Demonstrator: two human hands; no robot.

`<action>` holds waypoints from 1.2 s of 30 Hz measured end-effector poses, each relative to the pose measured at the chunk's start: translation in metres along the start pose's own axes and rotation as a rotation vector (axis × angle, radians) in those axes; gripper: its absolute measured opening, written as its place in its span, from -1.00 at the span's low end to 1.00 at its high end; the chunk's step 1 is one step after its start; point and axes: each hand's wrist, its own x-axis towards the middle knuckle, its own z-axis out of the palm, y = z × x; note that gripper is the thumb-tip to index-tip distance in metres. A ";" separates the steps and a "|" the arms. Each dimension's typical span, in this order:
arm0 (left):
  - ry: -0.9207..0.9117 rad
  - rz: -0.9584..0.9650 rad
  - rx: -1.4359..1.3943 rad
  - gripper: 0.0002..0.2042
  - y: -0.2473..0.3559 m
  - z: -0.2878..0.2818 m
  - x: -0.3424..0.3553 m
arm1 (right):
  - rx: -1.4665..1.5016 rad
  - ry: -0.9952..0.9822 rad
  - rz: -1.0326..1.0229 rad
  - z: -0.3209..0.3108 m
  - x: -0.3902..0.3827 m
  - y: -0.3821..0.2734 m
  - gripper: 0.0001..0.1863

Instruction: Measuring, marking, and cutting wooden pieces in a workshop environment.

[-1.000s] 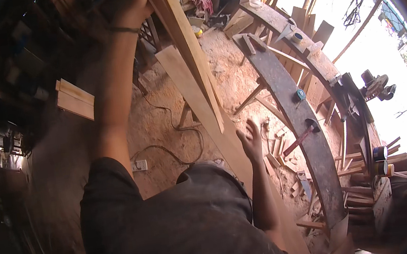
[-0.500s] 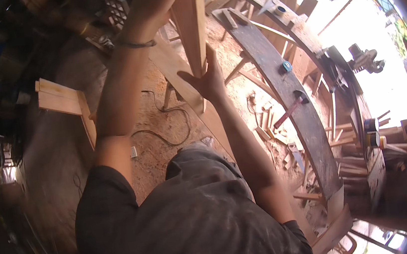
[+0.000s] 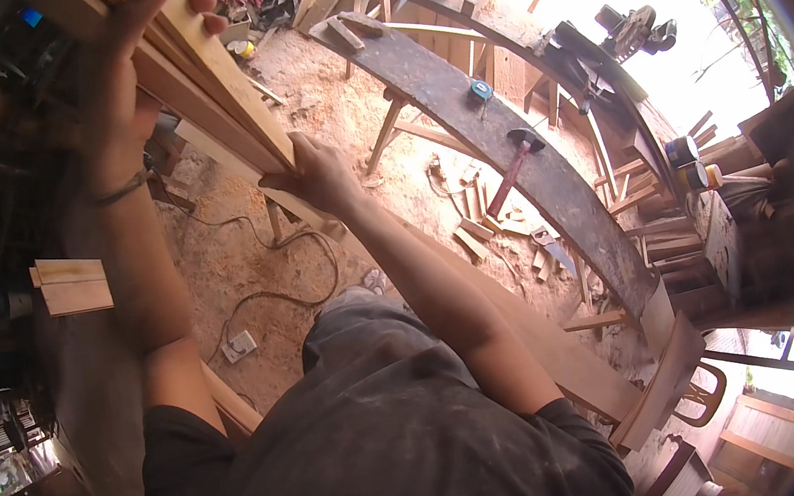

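Both my hands carry long wooden boards (image 3: pixel 221 94), held up together and slanting from the upper left toward the middle. My left hand (image 3: pixel 131 82) is wrapped round their far part, fingertips curling over the top edge. At the near end my right hand (image 3: pixel 318 174) grips them, thumb on one side and fingers on the other. The far end of the boards runs out of sight at the top. Under them lies a wide pale plank (image 3: pixel 513 318), stretching past my right side.
A dark curved bench (image 3: pixel 460 113) on the right bears a hammer (image 3: pixel 517 171) and a blue tape measure (image 3: pixel 480 91). Below lie a handsaw (image 3: pixel 552 248) and wood offcuts. A cable (image 3: pixel 331 255) with a white socket box (image 3: pixel 240 345) crosses the dusty floor.
The boards have swung to the left with both hands, from nearly upright in the picture to slanting. My view has turned, so the bench and tools sit farther left.
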 end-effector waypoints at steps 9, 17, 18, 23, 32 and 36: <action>0.050 0.193 0.036 -0.45 -0.008 0.012 0.001 | -0.020 -0.175 0.155 0.004 -0.002 0.015 -0.21; -0.213 0.243 -0.151 -0.38 -0.028 -0.023 0.015 | 0.111 -0.012 0.185 0.008 0.027 -0.016 -0.02; -0.210 0.207 -0.157 -0.39 -0.030 -0.028 0.019 | 0.108 -0.014 0.188 0.008 0.029 -0.017 -0.02; -0.319 0.200 -0.133 -0.39 -0.032 -0.037 0.027 | 0.111 -0.100 0.416 0.000 0.037 -0.028 -0.05; -0.100 0.139 -0.216 -0.53 -0.042 -0.056 0.034 | 0.188 0.072 0.184 0.026 0.021 0.040 -0.28; 0.003 0.152 -0.146 -0.54 -0.028 -0.029 0.034 | 0.196 0.429 -0.146 0.022 0.028 0.009 -0.35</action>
